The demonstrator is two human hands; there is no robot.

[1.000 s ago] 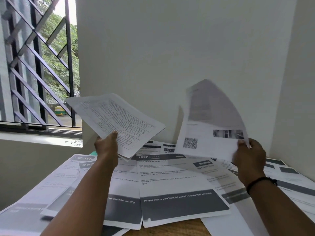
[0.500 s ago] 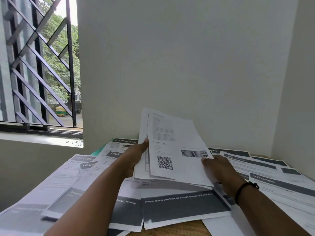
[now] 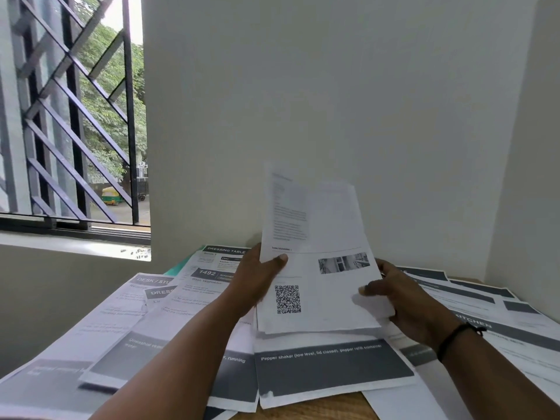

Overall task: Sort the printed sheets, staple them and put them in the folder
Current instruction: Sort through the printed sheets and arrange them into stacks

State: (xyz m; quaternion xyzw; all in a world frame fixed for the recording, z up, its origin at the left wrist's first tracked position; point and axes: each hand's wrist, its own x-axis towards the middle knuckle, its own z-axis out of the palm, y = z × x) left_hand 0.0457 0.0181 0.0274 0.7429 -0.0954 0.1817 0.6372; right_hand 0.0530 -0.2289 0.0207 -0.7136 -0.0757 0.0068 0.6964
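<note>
Both hands hold one small stack of sheets (image 3: 315, 262) upright above the middle of the table (image 3: 309, 409), its lower edge close over the loose sheets (image 3: 330, 371) lying there. The left hand (image 3: 257, 283) grips the stack's left edge, thumb pressed on the front page just above a QR code (image 3: 288, 299), the other fingers hidden behind the paper. The right hand (image 3: 403, 301) clamps the lower right edge, thumb lying across the front and fingers curled behind; a black band (image 3: 454, 338) circles that wrist. The front page carries faint text in its upper half, a small grey photo strip (image 3: 344, 262) at mid-height and the code at lower left. Under and around the stack, printed pages cover nearly all the table, overlapping from the left edge to the far right corner, many with dark header or footer bars; one near the front edge reads of a pepper shaker, others toward the far left bear headings such as DRESSING TABLE and 1492. A sliver of green (image 3: 181, 265), possibly the folder, shows under the pages at the far left edge. Bare wood shows only at the front edge. A barred window (image 3: 72, 116) stands at the left beyond the table
</note>
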